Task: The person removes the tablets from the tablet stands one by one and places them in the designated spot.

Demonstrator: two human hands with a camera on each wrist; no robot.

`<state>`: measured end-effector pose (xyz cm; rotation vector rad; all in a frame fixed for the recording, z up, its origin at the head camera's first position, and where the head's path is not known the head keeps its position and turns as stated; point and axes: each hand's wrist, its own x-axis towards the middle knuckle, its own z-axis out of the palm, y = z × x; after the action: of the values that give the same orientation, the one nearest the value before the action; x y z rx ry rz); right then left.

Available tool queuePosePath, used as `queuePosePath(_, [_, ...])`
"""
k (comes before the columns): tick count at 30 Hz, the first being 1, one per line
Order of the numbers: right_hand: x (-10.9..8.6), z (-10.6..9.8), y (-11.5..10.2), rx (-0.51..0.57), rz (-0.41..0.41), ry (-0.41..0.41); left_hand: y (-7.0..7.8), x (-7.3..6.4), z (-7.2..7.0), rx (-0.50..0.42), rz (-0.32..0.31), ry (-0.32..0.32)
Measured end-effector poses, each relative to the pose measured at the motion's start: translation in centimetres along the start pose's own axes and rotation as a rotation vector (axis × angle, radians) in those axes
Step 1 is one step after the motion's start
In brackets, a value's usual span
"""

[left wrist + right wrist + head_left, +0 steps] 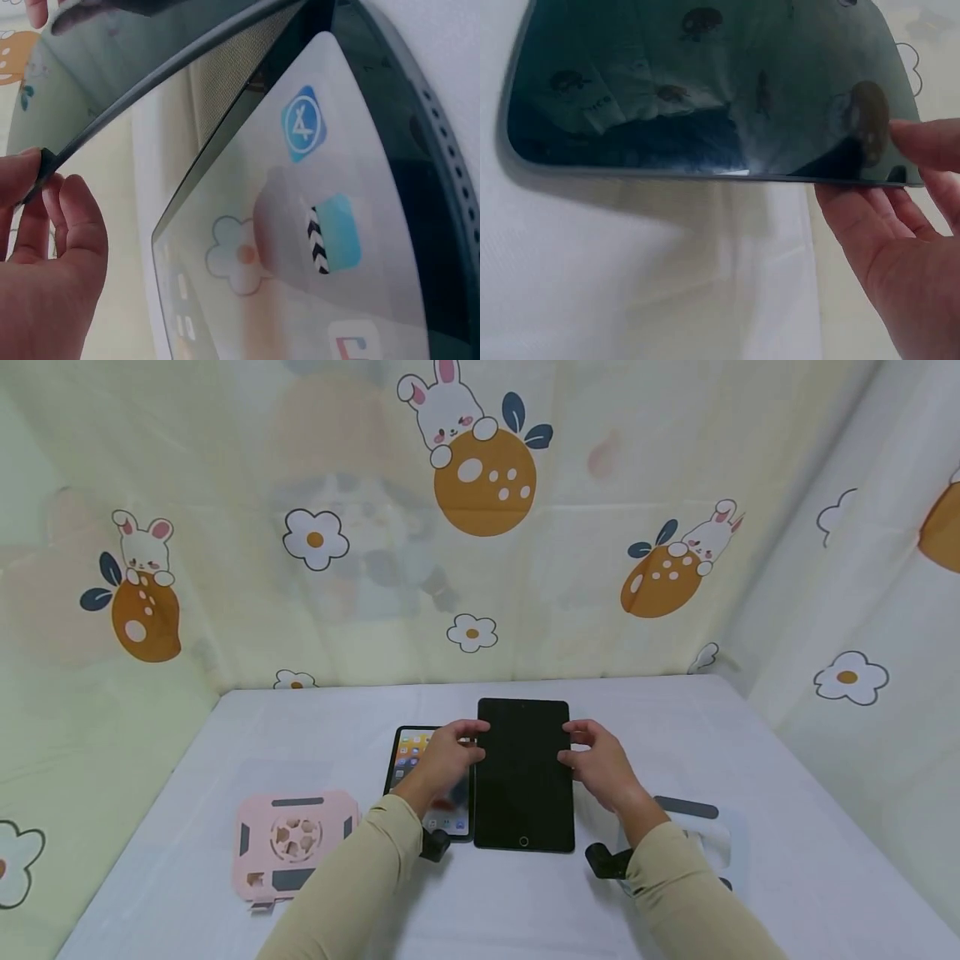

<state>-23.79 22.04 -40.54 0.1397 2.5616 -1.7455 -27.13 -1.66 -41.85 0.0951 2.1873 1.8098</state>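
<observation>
Both hands hold a black tablet (524, 777) with a dark, glossy screen by its two long sides. My left hand (442, 764) pinches the left edge, thumb on the screen side and fingers behind. The right hand (603, 770) grips the opposite edge the same way; in the right wrist view its thumb lies over the dark screen (705, 97). Under my left forearm and hand, a second tablet (405, 781) with a lit screen of app icons lies face up, partly covered. In the left wrist view, the held tablet's edge rises beside that lit screen (262, 307).
A pink case (251, 827) with grey pads and a round cut-out pattern lies at the left on the white table (172, 893). To the right, a pale blue-grey case (735, 852) sits partly behind the right sleeve. A patterned curtain (375, 610) hangs behind the table.
</observation>
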Motion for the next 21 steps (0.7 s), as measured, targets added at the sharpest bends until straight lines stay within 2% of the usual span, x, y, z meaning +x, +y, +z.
queuePosePath(4, [-0.2, 0.4, 0.3, 0.021, 0.014, 0.002, -0.2, 0.1, 0.1, 0.003, 0.013, 0.003])
queuePosePath(12, [-0.3, 1.2, 1.0, -0.052, 0.014, 0.041, -0.6, 0.0, 0.3, 0.058, -0.004, 0.021])
queuePosePath(21, [-0.2, 1.8, 1.4, 0.007, 0.033, 0.013, -0.8, 0.3, 0.5, 0.169, 0.030, 0.023])
